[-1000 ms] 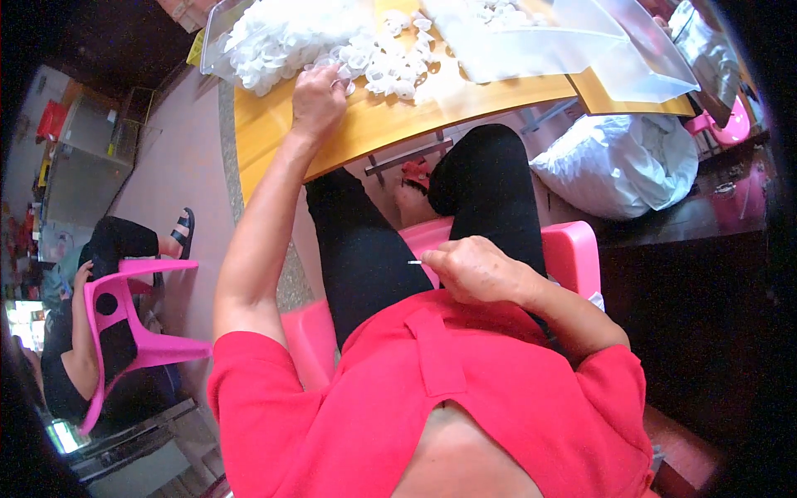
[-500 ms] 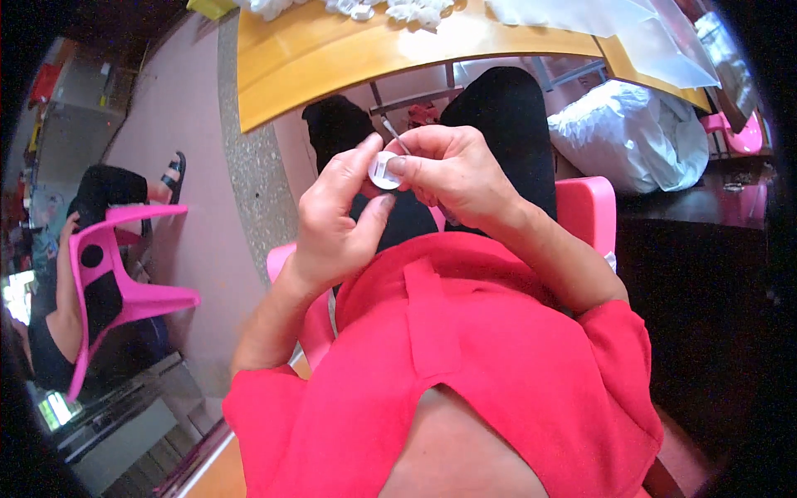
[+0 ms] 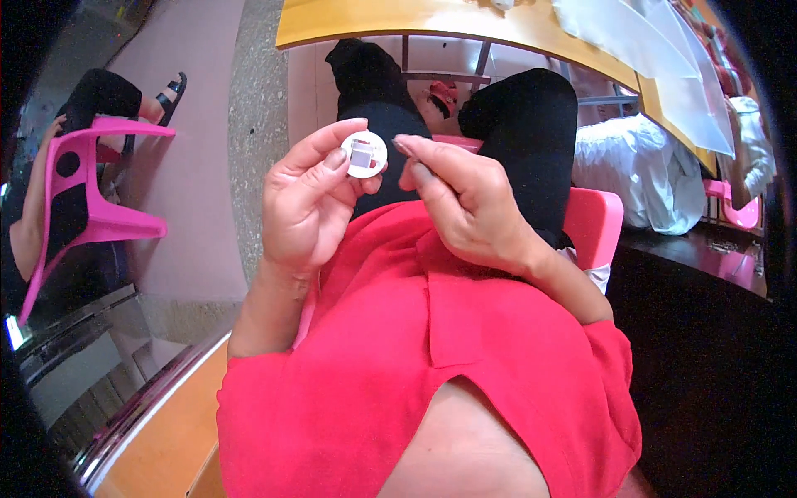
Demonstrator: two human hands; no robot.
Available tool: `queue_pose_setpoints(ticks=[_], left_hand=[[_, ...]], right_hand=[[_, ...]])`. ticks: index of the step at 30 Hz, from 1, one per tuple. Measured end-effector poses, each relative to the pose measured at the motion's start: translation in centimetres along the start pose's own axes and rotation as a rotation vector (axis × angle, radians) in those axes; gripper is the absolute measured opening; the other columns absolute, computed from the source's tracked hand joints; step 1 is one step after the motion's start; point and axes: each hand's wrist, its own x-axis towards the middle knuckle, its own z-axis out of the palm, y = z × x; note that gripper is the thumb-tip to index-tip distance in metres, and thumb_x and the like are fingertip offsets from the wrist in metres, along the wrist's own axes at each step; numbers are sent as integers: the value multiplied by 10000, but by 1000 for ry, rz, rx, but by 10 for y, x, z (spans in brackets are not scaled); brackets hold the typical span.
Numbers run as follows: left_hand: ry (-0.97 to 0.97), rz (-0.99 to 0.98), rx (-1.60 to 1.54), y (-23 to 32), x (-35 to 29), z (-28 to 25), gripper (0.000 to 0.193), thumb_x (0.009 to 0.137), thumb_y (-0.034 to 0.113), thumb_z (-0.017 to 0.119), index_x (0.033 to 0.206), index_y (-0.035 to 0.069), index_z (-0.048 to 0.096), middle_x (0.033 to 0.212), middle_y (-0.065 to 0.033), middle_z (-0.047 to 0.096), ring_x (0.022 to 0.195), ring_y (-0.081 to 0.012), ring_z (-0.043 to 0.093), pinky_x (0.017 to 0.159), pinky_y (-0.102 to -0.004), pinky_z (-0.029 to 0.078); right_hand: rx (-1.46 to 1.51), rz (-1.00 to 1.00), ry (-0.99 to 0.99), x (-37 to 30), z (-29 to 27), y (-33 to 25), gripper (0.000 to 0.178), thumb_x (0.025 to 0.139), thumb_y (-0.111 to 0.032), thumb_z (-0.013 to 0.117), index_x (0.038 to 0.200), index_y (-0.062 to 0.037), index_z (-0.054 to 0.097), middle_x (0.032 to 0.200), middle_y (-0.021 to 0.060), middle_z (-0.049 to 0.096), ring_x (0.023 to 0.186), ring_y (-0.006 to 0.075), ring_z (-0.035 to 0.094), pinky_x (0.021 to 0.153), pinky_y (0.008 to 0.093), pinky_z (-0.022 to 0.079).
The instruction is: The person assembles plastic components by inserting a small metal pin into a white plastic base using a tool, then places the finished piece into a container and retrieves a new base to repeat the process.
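A small white round plastic disc (image 3: 375, 163) with a greyish rectangle and openings in its face is held up over my lap. The thumb and fingers of my left hand (image 3: 300, 199) pinch it by its left edge. Just right of the disc, and apart from it, is my right hand (image 3: 469, 195). Its fingers are curled, with thumb and forefinger pressed together. Whatever may lie between those fingertips is hidden or too small to name.
A yellow wooden table (image 3: 432, 23) stands ahead, translucent plastic sheets (image 3: 635, 37) on its right end. A white sack (image 3: 639, 170) is at the right. On the left, another person sits on a pink chair (image 3: 112, 217). I sit on a pink chair (image 3: 594, 222) too.
My right hand has drawn away from the disc to the right. The thin metal tool seen in it before no longer shows. My left hand has tilted the disc's face upward; the view has shifted.
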Motion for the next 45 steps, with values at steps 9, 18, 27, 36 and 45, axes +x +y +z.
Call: queue_pose_setpoints(ticks=[9, 18, 27, 36, 45], left_hand=[[-84, -24, 102, -13, -11, -17, 300, 961, 96, 469, 1212, -56, 534, 1063, -153, 595, 872, -234, 635, 706, -294, 525], [-96, 74, 223, -18, -10, -18, 283, 954, 102, 489, 1197, -25, 558, 1090, -124, 536, 934, -222, 619, 773, -308, 540], [-113, 17, 127, -19, -9, -20, 275, 956, 83, 474, 1195, -29, 549, 1103, -132, 533, 952, -226, 605, 798, -318, 539], [-170, 194, 243, -26, -7, -22, 262, 946, 58, 485, 1180, -37, 554, 1137, -137, 512, 938, -224, 608, 799, -326, 543], [28, -89, -16, -24, -3, -23, 263, 949, 77, 487, 1187, -17, 548, 1046, -166, 624, 932, -249, 632, 799, -363, 554]], right_hand=[[-316, -132, -133, -9, -1, 9, 495, 720, 131, 554, 1195, -7, 571, 717, 132, 590, 618, 232, 601, 557, 309, 493], [-463, -165, -170, -10, 1, 8, 502, 685, 111, 582, 1174, -6, 579, 647, 106, 530, 533, 226, 537, 473, 327, 441], [-424, -138, -176, -9, 4, 13, 440, 712, -32, 598, 1150, -20, 565, 682, 118, 553, 565, 287, 589, 482, 381, 482], [-150, -49, -142, -6, 6, 10, 390, 731, 37, 550, 1119, -1, 547, 736, 195, 586, 636, 371, 604, 532, 414, 482], [-291, 49, -162, -7, 1, 13, 361, 778, -2, 525, 1136, -11, 565, 759, 194, 603, 666, 366, 617, 563, 423, 500]])
